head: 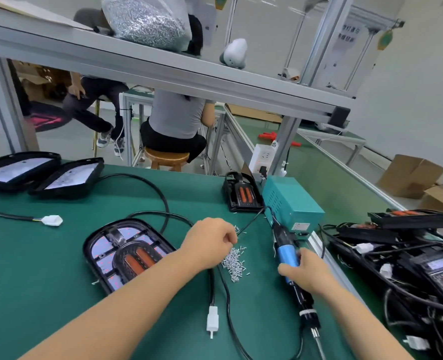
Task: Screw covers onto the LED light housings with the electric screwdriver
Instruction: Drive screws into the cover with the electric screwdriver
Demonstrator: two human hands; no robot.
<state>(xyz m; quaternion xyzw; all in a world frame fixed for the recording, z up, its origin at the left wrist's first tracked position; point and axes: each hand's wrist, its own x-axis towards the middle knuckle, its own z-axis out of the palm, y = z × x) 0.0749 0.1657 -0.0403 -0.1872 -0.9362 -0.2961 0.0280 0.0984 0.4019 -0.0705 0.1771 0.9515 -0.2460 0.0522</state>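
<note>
Left hand: the left hand (210, 240) is hovering over the screw pile (233, 261) at frame centre, fingers curling together at the pile's top edge; whether a screw is pinched, I cannot tell.
Right hand: the right hand (306, 271) is gripping the electric screwdriver (289, 258), fingers wrapping its blue barrel, lower right of centre.
Housing: the LED light housing (127, 253) is lying flat left of centre, cover seated, its cable (220, 287) passing beside the screws.
Risk: loose screws are likely scattering or dropping if fingers fumble; the bit could be slipping off a tilted screw.
</note>
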